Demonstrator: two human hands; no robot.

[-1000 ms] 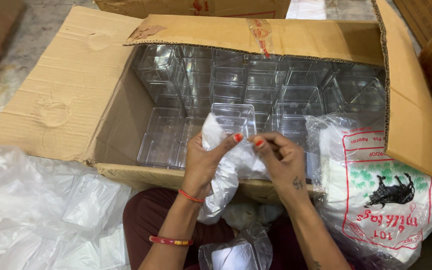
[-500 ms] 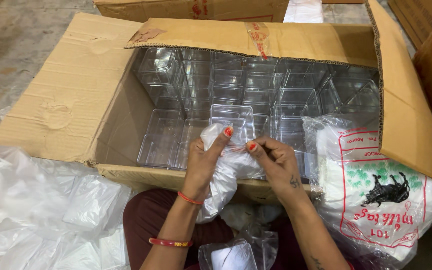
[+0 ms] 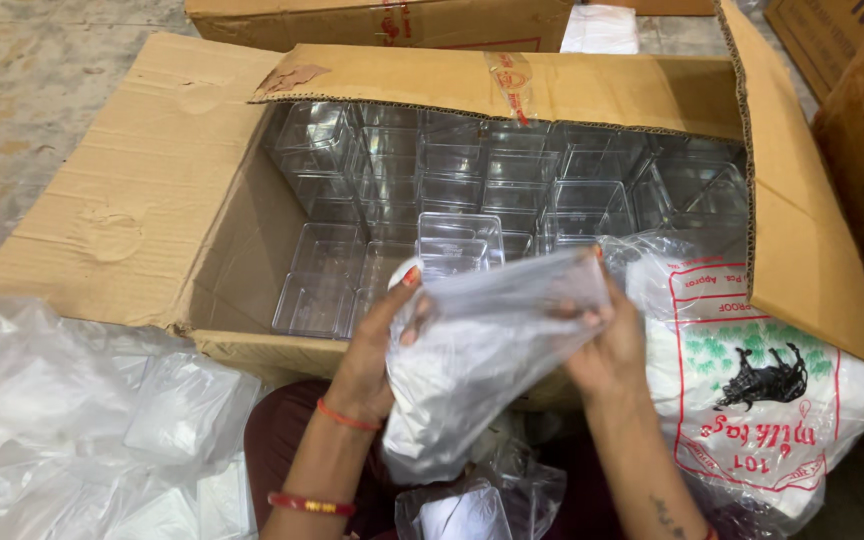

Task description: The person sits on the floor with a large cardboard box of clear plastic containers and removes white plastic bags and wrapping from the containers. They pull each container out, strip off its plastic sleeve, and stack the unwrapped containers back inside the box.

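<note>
Hands: we see the left hand (image 3: 377,350) and right hand (image 3: 607,345) both gripping one clear plastic bag (image 3: 487,345), stretched between them.
Bag place: just before the open cardboard box (image 3: 152,200).
Box: clear plastic containers (image 3: 457,185) stacked inside.
Right side: printed sack (image 3: 762,390).

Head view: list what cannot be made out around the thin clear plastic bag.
- Thin clear plastic bag: whether anything is inside; motion blur.
- Right hand: fingers veiled behind the bag.
- Brown cardboard box: the far rows of clear plastic boxes, hidden under its flap.
</note>
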